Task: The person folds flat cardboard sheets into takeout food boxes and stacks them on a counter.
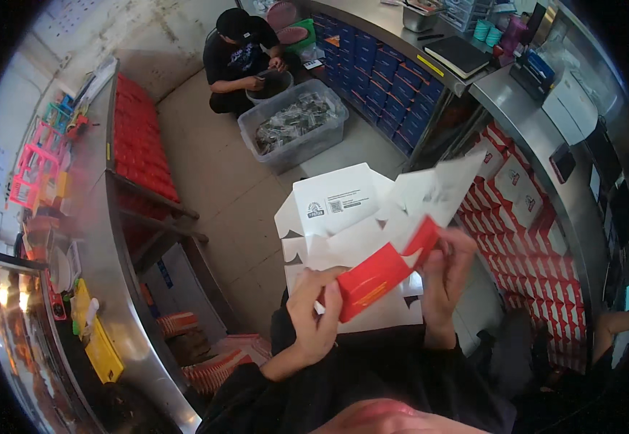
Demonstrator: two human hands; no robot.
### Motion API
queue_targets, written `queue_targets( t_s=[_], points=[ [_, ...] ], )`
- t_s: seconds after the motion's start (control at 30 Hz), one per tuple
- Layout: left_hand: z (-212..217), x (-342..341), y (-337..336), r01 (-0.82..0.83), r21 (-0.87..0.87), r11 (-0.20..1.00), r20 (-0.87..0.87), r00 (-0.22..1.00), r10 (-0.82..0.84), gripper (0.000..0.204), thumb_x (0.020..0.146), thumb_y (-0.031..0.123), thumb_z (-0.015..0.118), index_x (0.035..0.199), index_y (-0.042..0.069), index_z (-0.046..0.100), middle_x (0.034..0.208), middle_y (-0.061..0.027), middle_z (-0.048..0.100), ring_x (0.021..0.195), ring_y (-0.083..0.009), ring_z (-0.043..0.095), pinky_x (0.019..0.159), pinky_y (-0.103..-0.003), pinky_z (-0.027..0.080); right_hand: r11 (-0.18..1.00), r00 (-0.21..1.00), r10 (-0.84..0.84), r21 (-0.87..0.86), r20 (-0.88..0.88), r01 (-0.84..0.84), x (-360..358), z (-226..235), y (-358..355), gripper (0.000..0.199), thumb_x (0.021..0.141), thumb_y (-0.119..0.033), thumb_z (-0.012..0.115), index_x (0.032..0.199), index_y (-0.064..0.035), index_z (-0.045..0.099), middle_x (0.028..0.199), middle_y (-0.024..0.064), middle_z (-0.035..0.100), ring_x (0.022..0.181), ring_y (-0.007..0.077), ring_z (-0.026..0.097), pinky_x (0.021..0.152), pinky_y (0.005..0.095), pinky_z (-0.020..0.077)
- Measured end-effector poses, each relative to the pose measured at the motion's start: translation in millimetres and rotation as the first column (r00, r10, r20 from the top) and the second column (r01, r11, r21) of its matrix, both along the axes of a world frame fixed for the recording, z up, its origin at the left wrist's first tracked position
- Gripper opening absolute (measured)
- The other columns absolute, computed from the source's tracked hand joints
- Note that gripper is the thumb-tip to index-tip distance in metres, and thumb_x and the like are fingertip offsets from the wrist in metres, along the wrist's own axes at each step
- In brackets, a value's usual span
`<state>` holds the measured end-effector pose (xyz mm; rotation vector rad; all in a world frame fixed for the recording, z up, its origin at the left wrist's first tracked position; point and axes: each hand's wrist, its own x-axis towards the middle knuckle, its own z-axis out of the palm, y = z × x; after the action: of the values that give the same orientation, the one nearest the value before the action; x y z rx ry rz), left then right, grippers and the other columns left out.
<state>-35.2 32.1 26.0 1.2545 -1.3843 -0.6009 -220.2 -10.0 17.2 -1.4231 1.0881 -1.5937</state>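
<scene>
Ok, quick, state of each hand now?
Left hand: closed, holding the red carton by its left end.
Right hand: closed, holding its right end.

Red carton (374, 283), tilted, apparently partly folded

Premises: the staff side of a shop, fitted out for packing; the exact trade cannot be told. Steel counters (137, 340) run along both sides. Red packs (141, 141), blue boxes (379, 76) and red-and-white cartons (520, 242) are stacked in bulk below. A tub (293, 160) of clear packets stands on the tiled floor (213, 195) (the wall (137, 36) is stained). A notebook (459, 56) lies on one counter; an unfolded white carton (343, 202) indicates packing.
</scene>
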Motion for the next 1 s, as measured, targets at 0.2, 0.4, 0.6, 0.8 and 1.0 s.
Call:
queue_targets(
  t_s=[0.2, 0.4, 0.6, 0.8, 1.0],
  points=[
    [-12, 2, 2, -0.118, 0.194, 0.974, -0.216, 0.963, 0.16, 0.026, 0.083, 0.0, 0.069, 0.109, -0.001, 0.066, 0.067, -0.0017, 0.048, 0.063, -0.0116, 0.039, 0.06, -0.026, 0.032, 0.977, 0.873, 0.144, 0.208, -0.465, -0.05, 25, 40, -14, 0.035, 0.077, -0.017, 0.079, 0.109, -0.0087, 0.068, 0.092, 0.0065, 0.047, 0.078, 0.0161, 0.047, 0.064, 0.027, 0.0425],
    [-36, 11, 1, 0.058, -0.11, 0.992, -0.296, 0.951, -0.088, 0.035, 0.078, -0.002, 0.071, 0.113, -0.001, 0.066, 0.065, 0.0006, 0.046, 0.063, -0.0137, 0.04, 0.062, -0.028, 0.029, 0.872, 0.709, 0.487, 0.24, -0.51, -0.427, 10, 30, -9, 0.037, 0.074, -0.02, 0.081, 0.107, -0.0078, 0.067, 0.089, 0.0081, 0.043, 0.077, 0.021, 0.05, 0.064, 0.031, 0.0425],
    [-20, 29, -12, 0.278, -0.374, 0.885, 0.004, 0.954, -0.298, 0.043, 0.074, 0.005, 0.074, 0.115, 0.001, 0.064, 0.086, -0.0105, 0.061, 0.075, -0.0218, 0.049, 0.076, -0.037, 0.037, 0.92, 0.647, 0.349, 0.116, -0.678, -0.374, 6, 34, -8, 0.045, 0.068, -0.024, 0.086, 0.106, -0.0116, 0.067, 0.088, 0.0095, 0.048, 0.076, 0.0217, 0.049, 0.064, 0.0319, 0.0427],
    [-14, 22, -41, -0.263, -0.17, 0.95, -0.508, 0.849, 0.144, 0.094, 0.071, 0.032, 0.081, 0.146, 0.003, 0.031, 0.147, -0.0247, 0.031, 0.137, -0.0331, 0.031, 0.109, -0.054, 0.023, 0.883, 0.904, 0.405, 0.317, -0.14, -0.346, -53, 0, -18, 0.066, 0.061, -0.021, 0.089, 0.117, -0.0032, 0.059, 0.112, 0.0177, 0.06, 0.103, 0.0241, 0.054, 0.079, 0.0362, 0.0506],
    [1, 47, -37, 0.464, 0.082, 0.882, 0.233, 0.851, -0.47, 0.074, 0.079, 0.038, 0.074, 0.136, 0.004, 0.042, 0.143, -0.0199, 0.044, 0.143, -0.0323, 0.029, 0.115, -0.056, 0.016, 0.971, 0.911, 0.162, 0.228, -0.378, -0.078, -35, -27, -36, 0.084, 0.061, -0.019, 0.089, 0.131, 0.0012, 0.047, 0.137, 0.0214, 0.046, 0.124, 0.024, 0.047, 0.084, 0.0351, 0.0533]
  ],
)
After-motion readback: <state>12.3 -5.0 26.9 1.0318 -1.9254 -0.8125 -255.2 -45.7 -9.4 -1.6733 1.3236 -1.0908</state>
